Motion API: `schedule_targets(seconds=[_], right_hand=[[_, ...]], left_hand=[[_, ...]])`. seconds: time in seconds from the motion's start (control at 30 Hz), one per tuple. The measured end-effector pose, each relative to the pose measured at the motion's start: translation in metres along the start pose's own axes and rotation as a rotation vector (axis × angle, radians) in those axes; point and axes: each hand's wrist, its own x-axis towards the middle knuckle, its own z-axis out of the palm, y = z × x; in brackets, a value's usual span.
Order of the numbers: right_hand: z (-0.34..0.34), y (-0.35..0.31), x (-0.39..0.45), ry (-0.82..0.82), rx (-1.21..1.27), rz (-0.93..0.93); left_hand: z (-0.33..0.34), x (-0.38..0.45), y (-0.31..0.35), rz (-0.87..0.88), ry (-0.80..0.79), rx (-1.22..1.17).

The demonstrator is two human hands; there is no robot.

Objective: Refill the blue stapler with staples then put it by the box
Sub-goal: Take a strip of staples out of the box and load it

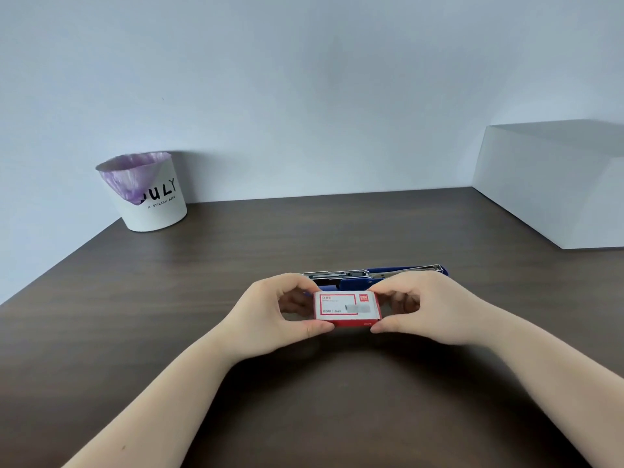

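A small red and white staple box (347,308) is held just above the dark table, label facing up. My left hand (277,314) grips its left end with thumb below and fingers above. My right hand (425,310) grips its right end the same way. Just behind the box lies the blue stapler (358,280), swung fully open and lying flat, its metal staple channel exposed. My hands hide the stapler's near edge. The box looks closed.
A white bin (152,194) with a purple liner stands at the table's back left, against the wall. A large white box-like block (553,184) sits at the back right. The dark wooden table (169,298) stretches to both sides.
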Motion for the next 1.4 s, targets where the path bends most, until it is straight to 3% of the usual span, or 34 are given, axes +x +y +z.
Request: schedule_targets(seconds=[0.53,0.7,1.1,1.23,1.4], right_hand=[[-0.008,0.009,-0.002,0.062,0.069,0.001],[-0.006,0.009,-0.002,0.059,0.126,-0.018],[-0.007,0.009,-0.004,-0.012,0.313,0.061],[-0.001,0.007,0.000,-0.022,0.215,0.079],[-0.004,0.007,0.000,-0.011,0.099,0.094]], left_hand=[[-0.006,-0.001,0.007,0.006,0.056,-0.309],[0.003,-0.001,0.010,-0.045,-0.072,-0.217],[-0.010,-0.004,0.022,0.037,0.051,-0.181],[-0.016,-0.001,0.028,0.112,0.031,-0.075],[-0.015,0.000,0.025,0.045,-0.005,-0.035]])
